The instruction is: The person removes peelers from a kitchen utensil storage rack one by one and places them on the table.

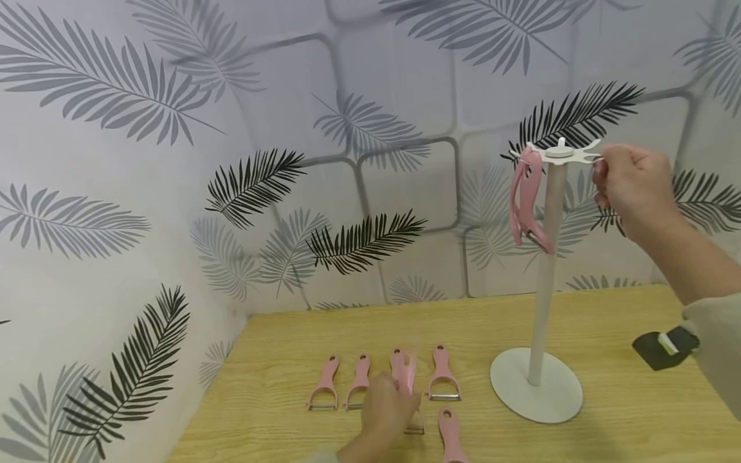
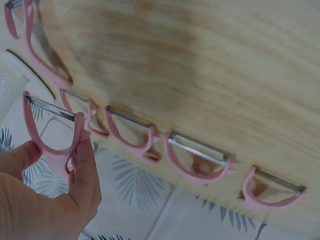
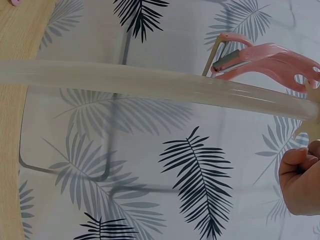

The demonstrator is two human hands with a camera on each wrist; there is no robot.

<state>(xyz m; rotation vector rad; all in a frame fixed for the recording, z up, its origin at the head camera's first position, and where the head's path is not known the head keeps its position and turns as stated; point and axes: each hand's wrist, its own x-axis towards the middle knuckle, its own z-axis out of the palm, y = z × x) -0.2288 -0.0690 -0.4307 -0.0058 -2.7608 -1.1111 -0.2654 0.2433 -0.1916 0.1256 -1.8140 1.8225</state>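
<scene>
My left hand (image 1: pixel 384 405) grips a pink Y-shaped peeler (image 2: pixel 62 160) by its handle, blade end pointing away from the fingers in the left wrist view. It is over a row of similar peelers on the table, among them a peeler (image 1: pixel 322 386) at the left end and another peeler (image 1: pixel 442 376) at the right. At upper right, my right hand (image 1: pixel 637 183) pinches the tip of a hook arm on a white hanging stand (image 1: pixel 543 283), fingers curled. Two pink peelers (image 1: pixel 528 193) hang overlapped from the stand's left side, blades down.
The stand's round white base (image 1: pixel 535 405) rests on the wood-grain table (image 1: pixel 625 360). One more peeler (image 1: pixel 450 434) lies nearer the front edge of the view. Behind rises a wall (image 1: pixel 405 212) with a leaf pattern. A dark strap piece (image 1: pixel 666 347) hangs from the right sleeve.
</scene>
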